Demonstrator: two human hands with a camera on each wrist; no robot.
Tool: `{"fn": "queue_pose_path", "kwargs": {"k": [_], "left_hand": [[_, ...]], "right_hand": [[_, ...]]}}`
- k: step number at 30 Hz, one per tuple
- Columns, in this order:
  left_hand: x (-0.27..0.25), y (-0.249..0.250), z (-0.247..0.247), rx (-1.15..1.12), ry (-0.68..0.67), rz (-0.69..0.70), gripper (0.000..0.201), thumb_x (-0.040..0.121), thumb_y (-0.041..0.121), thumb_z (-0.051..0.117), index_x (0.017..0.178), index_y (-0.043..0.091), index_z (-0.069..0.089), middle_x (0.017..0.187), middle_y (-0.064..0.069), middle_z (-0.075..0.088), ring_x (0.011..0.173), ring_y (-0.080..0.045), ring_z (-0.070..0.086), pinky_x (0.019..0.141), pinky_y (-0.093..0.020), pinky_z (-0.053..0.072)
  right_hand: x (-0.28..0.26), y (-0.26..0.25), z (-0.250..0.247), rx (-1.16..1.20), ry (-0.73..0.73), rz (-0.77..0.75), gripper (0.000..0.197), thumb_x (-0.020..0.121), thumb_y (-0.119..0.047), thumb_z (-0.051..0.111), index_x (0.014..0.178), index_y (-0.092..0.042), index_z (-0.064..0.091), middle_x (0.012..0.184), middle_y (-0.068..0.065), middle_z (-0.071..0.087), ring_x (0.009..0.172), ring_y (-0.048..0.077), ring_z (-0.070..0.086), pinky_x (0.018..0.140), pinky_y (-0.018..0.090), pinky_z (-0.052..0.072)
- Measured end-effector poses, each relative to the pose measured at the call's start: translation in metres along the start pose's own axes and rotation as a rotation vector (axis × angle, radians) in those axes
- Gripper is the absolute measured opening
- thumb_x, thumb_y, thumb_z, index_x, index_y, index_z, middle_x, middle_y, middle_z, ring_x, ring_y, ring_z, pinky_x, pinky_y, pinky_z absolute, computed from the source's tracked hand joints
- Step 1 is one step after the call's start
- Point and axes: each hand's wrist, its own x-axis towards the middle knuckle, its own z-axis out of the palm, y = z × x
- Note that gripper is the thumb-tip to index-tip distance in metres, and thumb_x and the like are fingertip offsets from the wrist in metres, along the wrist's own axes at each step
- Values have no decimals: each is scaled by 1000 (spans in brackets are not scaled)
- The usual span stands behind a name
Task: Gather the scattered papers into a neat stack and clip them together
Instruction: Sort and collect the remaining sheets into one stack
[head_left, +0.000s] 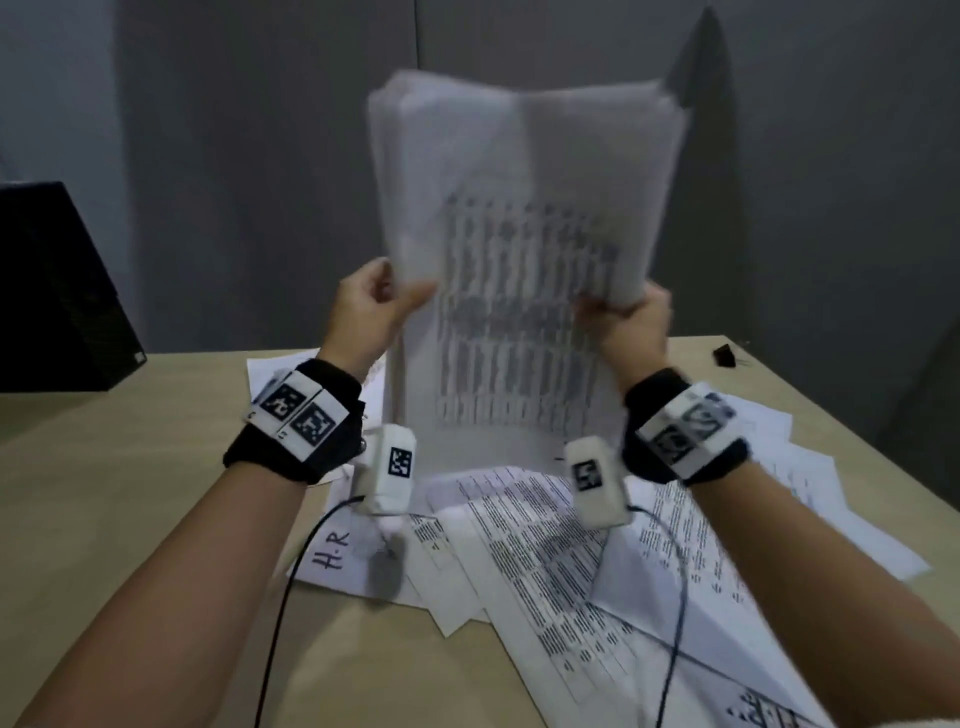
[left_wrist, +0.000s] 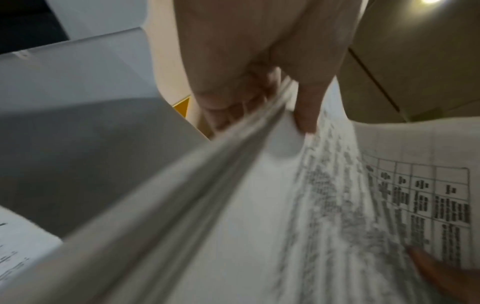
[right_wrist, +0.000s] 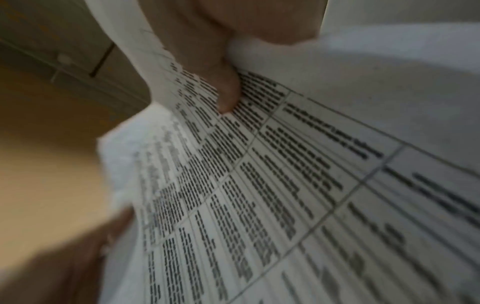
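A thick bundle of printed papers (head_left: 524, 249) stands upright over the table, blurred by motion. My left hand (head_left: 382, 304) grips its left edge and my right hand (head_left: 621, 312) grips its right edge, thumbs on the printed face. In the left wrist view my left hand (left_wrist: 280, 98) pinches the sheet edges (left_wrist: 221, 164). In the right wrist view my right hand (right_wrist: 223, 82) presses a thumb on a table-printed page (right_wrist: 285, 174). More loose papers (head_left: 545, 561) lie scattered on the table beneath. A black binder clip (head_left: 723, 356) sits at the far right of the table.
The wooden table (head_left: 130, 493) has a black box-like object (head_left: 57, 291) at its far left. A sheet marked "H.R" (head_left: 332, 556) lies under my left wrist. A grey wall stands behind the table. Cables hang from both wrist cameras.
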Motion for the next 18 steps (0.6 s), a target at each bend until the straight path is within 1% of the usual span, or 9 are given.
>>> {"fn": "queue_pose_path", "kwargs": {"k": [2, 5, 7, 9, 11, 12, 13, 15, 18], "left_hand": [[6, -7, 7, 153, -116, -62, 12, 84, 12, 66, 90, 18, 58, 89, -2, 62, 75, -12, 57, 65, -24, 47], [2, -35, 30, 490, -345, -273, 30, 85, 21, 65, 112, 11, 56, 99, -6, 60, 81, -19, 57, 62, -26, 45], [-4, -59, 44, 819, -546, -451, 45, 86, 28, 64, 124, 8, 50, 114, -7, 56, 98, -24, 57, 73, -31, 49], [-11, -80, 54, 1098, -666, -510, 63, 86, 35, 63, 135, 2, 42, 137, -9, 49, 121, -29, 51, 94, -36, 47], [-19, -92, 59, 1229, -683, -535, 76, 84, 43, 63, 140, 1, 34, 145, -13, 42, 130, -30, 44, 104, -36, 40], [-22, -96, 60, 1258, -690, -553, 81, 82, 47, 64, 142, 2, 33, 146, -12, 41, 132, -29, 43, 105, -36, 38], [-25, -97, 59, 1279, -712, -576, 84, 79, 51, 65, 141, 3, 35, 144, -11, 44, 130, -28, 45, 103, -35, 39], [-29, -96, 58, 1278, -774, -634, 81, 73, 52, 70, 133, 2, 47, 133, -9, 56, 112, -24, 56, 93, -31, 45], [-28, -96, 56, 1337, -885, -633, 61, 73, 47, 73, 111, 1, 62, 113, -9, 66, 89, -21, 59, 82, -31, 46]], "right_hand": [[21, -8, -46, 34, 70, 93, 16, 75, -1, 70, 78, -13, 61, 60, -5, 62, 55, 2, 57, 55, 20, 49], [36, 21, -134, -29, 108, 324, 14, 72, -5, 75, 81, -1, 64, 45, -11, 63, 49, 2, 61, 61, 22, 52], [18, 44, -178, -195, 60, 577, 24, 78, -6, 70, 92, 11, 64, 45, -1, 63, 51, 12, 60, 57, 24, 48], [-14, 68, -208, -256, -15, 761, 18, 82, 7, 58, 99, 13, 62, 46, 6, 63, 54, 18, 62, 55, 21, 46], [-37, 90, -227, -241, -41, 821, 30, 68, 12, 71, 95, 6, 59, 49, 5, 67, 50, 14, 67, 50, 16, 52], [-41, 101, -233, -297, -26, 863, 40, 60, 9, 78, 95, 9, 59, 54, 10, 69, 52, 19, 68, 53, 22, 56], [-41, 112, -238, -390, -11, 885, 41, 60, 6, 80, 94, 12, 58, 62, 17, 69, 59, 27, 69, 62, 32, 59], [-32, 130, -247, -575, 25, 884, 37, 67, 3, 77, 95, 16, 58, 86, 26, 67, 81, 37, 66, 84, 48, 54], [-30, 136, -244, -802, 10, 843, 37, 71, -4, 76, 99, 11, 58, 99, 24, 64, 93, 36, 61, 86, 42, 50]]}}
